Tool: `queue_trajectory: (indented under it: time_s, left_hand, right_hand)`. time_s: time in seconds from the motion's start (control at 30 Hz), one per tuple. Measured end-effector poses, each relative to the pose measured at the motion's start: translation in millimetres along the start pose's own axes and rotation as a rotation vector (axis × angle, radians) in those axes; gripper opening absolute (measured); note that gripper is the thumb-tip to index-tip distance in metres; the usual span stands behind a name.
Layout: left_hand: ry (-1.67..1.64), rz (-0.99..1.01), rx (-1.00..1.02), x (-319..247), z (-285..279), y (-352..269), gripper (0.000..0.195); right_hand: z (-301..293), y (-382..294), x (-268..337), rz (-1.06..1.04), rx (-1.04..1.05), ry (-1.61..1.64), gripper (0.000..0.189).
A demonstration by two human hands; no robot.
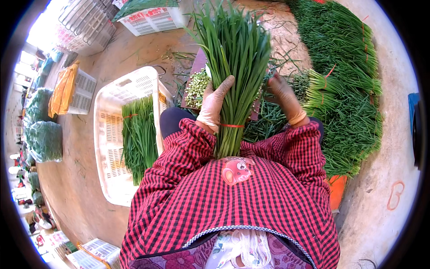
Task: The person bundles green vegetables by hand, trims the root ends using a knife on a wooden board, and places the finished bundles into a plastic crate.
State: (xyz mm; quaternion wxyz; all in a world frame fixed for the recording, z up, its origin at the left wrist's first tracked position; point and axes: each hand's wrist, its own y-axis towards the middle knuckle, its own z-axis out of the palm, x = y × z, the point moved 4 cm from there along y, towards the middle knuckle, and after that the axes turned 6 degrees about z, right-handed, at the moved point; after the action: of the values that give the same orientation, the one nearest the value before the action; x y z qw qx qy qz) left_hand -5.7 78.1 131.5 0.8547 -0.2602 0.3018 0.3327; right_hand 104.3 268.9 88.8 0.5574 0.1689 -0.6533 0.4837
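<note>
My left hand (215, 99), in a thin soiled glove, is around a bunch of long green garlic chives (237, 64), its thumb across the front. A red band (231, 125) ties the bunch near its lower stalks, which point at my chest. My right hand (284, 97), gloved too, is just right of the bunch; its fingertips are blurred, and whether they hold anything is unclear. Behind the bunch, a board (199, 62) carries a heap of cut pale stalk ends (196, 89). Loose green leaves (265, 116) lie below my right hand.
At my left stands a white plastic crate (109, 134) with banded chives (139, 141) inside. A large pile of chive bunches (346, 124) lies along my right, by a pale wall (396, 141). More crates (151, 20) and wrapped green bundles (46, 139) stand on the floor (75, 185).
</note>
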Motion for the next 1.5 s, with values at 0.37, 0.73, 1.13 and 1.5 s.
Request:
queue_trajectory:
  time_s: [0.37, 0.73, 1.13, 1.5]
  left_hand:
    - [0.619, -0.078, -0.097, 3.7, -105.4, 23.8, 0.067]
    - [0.027, -0.086, 0.170, 0.6, -31.9, 10.4, 0.048]
    - [0.118, 0.155, 0.012, -20.7, -27.8, 1.8, 0.042]
    - [0.098, 0.138, 0.089, -17.1, -16.3, -15.1, 0.043]
  right_hand:
    - [70.8, -44.7, -32.5, -0.250, 0.105, 0.291, 0.071]
    - [96.6, -54.3, -15.4, -0.389, 0.031, -0.243, 0.084]
    - [83.5, -18.2, 3.7, -0.226, 0.172, -0.137, 0.060]
    - [93.5, -24.7, 68.4, -0.476, -0.025, -0.656, 0.024]
